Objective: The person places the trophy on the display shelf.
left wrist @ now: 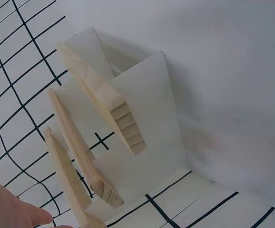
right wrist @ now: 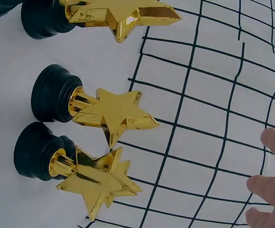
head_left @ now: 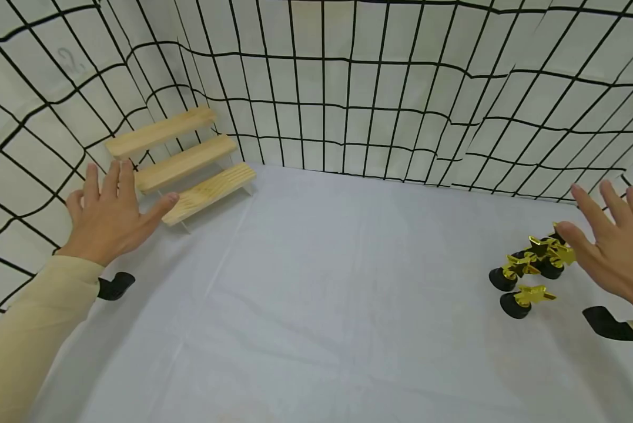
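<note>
In the head view my left hand (head_left: pixel 107 214) is held out with spread fingers beside a small stepped rack of three wooden slats (head_left: pixel 207 194). The left wrist view shows the slats (left wrist: pixel 99 95) fixed to pale side panels, with part of my hand (left wrist: pixel 9 204) at the lower left, holding nothing. On the right, several gold star trophies with black bases (head_left: pixel 514 302) stand grouped on the white surface. My right hand (head_left: pixel 620 247) hovers next to them, fingers extended and nothing in its grasp. Its fingertips (right wrist: pixel 270 185) show apart from the gold stars (right wrist: pixel 116 111) in the right wrist view.
A white cloth-like surface (head_left: pixel 337 294) stretches between the rack and the trophies. White walls with a black grid pattern (head_left: pixel 342 88) rise along the back and both sides. Black straps (head_left: pixel 116 286) show at both wrists.
</note>
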A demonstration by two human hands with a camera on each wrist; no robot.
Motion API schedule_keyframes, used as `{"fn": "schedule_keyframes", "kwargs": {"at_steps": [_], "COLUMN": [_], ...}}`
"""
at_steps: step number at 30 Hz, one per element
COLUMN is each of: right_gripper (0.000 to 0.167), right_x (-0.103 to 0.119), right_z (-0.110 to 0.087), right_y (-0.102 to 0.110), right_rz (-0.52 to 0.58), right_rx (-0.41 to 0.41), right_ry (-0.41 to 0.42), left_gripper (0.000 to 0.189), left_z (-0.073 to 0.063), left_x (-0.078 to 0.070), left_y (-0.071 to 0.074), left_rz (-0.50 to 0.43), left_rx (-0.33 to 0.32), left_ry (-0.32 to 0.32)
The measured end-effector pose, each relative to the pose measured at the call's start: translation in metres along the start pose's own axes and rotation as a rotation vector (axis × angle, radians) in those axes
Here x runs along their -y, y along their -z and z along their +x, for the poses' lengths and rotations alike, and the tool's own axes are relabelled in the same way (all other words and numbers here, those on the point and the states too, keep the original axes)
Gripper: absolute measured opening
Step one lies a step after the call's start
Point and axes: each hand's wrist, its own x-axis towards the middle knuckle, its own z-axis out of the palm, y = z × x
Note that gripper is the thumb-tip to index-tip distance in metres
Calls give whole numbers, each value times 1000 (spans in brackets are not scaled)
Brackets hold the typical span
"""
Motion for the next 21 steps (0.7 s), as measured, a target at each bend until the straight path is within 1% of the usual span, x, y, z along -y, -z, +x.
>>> {"fn": "schedule_keyframes", "kwargs": {"at_steps": [4,8,11,17,21], "right_gripper": [97,98,97,93,92], "right_x": [7,16,23,38,48], "right_z": [4,10,16,24,30], "right_y": [2,4,5,7,10], "right_rz": [31,59,84,102,103], "right_rx": [-32,-65,-86,-72,-72], "right_ry": [8,15,35,68,83], "left_gripper": [111,114,117,119,119], "left_z": [3,6,7,7,11], "left_x": [1,4,6,7,7], "left_y": [-3,-7,-9,-11,-13], "left_rz": [-19,-23,-17,-12,-22], "left_rx": [-1,-28,-46,-67,-79], "left_ry": [4,7,10,22,20]}}
